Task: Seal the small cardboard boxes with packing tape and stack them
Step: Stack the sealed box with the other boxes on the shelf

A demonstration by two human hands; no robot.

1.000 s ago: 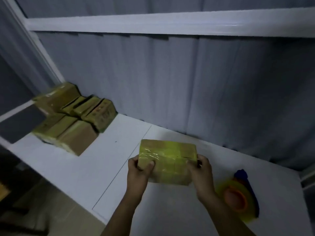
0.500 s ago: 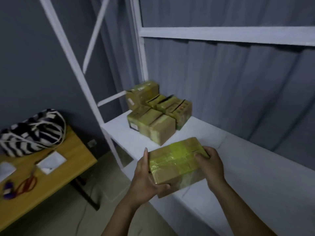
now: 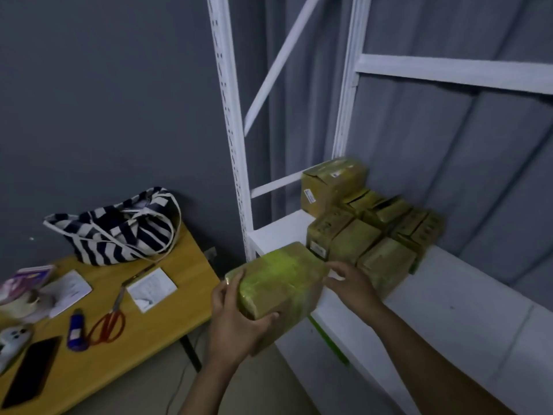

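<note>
Beside stacked boxes [image 3: 359, 235], left grip [image 3: 236, 322] holds a taped box [image 3: 281, 277].

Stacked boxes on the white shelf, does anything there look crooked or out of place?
Yes. The top box looks tilted on the stacked boxes, which lie at uneven angles. A green strip, maybe tape, runs down the shelf front edge.

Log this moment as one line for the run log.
stage: stacking | taped box: held beside stack | left hand: grips box | right hand: touches box end
</note>
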